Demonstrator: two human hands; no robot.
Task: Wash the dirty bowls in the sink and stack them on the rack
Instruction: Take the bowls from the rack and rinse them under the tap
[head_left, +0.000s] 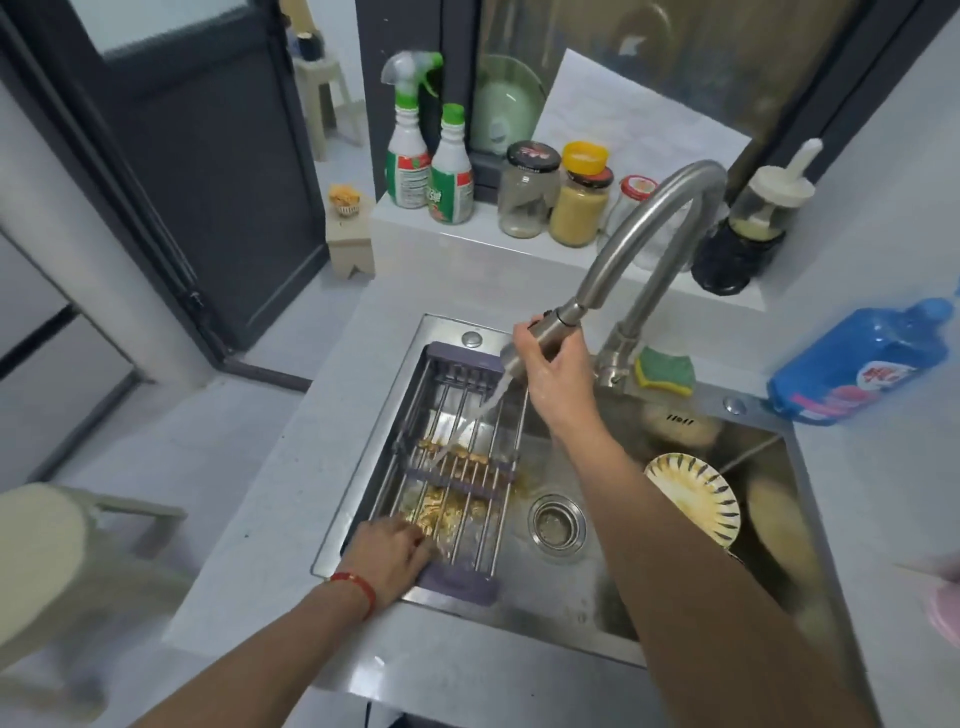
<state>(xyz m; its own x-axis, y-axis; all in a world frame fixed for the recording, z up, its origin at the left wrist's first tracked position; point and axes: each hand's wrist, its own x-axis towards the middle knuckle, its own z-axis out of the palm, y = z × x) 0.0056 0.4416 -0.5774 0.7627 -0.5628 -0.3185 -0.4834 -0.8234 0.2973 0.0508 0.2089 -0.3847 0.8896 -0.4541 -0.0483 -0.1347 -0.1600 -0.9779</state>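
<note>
Water from the faucet head struck the rack over the sink; best kept aimed at the food scraps. Right hand gripped the faucet head, left hand rested flat-fingered on the rack's near end, dirty bowl right of the rack

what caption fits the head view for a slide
Right hand aims the faucet sprayer at the food-smeared rack while the left hand rests on it.

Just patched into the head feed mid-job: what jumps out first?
The right hand grips the pull-out faucet head, spraying water onto the rack across the sink's left side, where yellowish food scraps cling. The left hand rests on the rack's near end; a dirty striped bowl leans at right.
</note>
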